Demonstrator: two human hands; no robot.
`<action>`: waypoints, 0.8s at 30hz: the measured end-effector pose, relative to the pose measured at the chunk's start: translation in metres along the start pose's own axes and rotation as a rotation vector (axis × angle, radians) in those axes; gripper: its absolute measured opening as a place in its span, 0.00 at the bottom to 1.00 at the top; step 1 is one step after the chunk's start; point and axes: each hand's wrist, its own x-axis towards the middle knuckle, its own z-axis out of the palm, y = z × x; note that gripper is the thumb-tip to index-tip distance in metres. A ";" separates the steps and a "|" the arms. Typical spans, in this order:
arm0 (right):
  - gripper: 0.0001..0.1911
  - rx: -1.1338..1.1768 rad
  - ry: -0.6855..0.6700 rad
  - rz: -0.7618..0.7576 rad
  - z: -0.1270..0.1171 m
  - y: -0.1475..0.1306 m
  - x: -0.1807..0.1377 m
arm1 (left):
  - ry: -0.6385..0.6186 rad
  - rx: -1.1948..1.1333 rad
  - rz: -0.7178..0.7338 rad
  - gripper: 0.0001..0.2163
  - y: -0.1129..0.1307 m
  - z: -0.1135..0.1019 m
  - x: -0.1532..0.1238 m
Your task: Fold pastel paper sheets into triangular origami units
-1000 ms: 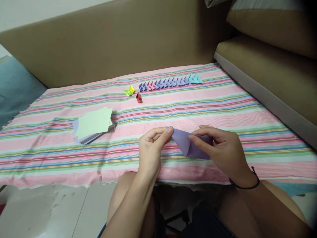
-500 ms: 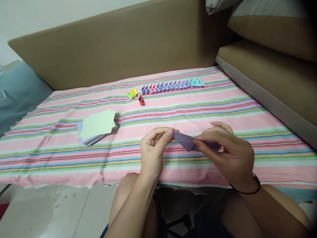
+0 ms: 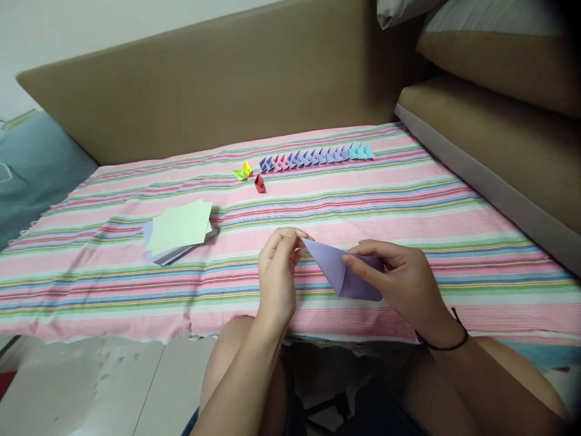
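A partly folded sheet of purple origami paper is held above the near side of the striped cloth, its pointed end toward the left. My right hand is closed on its right part, the thumb lying on top and the fingers behind. Beside the pointed tip, my left hand is closed with thumb and fingers pinched at that corner; the fingertips are partly hidden. A diagonal crease and a folded flap show on the paper.
A stack of square paper with pale green on top lies to the left. Farther back stand a row of folded purple, pink and turquoise pieces, a yellow-green piece and a red one. Cushions rise at right.
The purple paper has tilted so that more of its face shows. My right hand has shifted left and turned; my left hand has stayed near the tip with its fingers regripped.
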 end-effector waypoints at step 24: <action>0.03 -0.113 0.104 -0.284 -0.003 0.003 0.002 | 0.008 -0.178 -0.100 0.02 -0.005 0.008 -0.003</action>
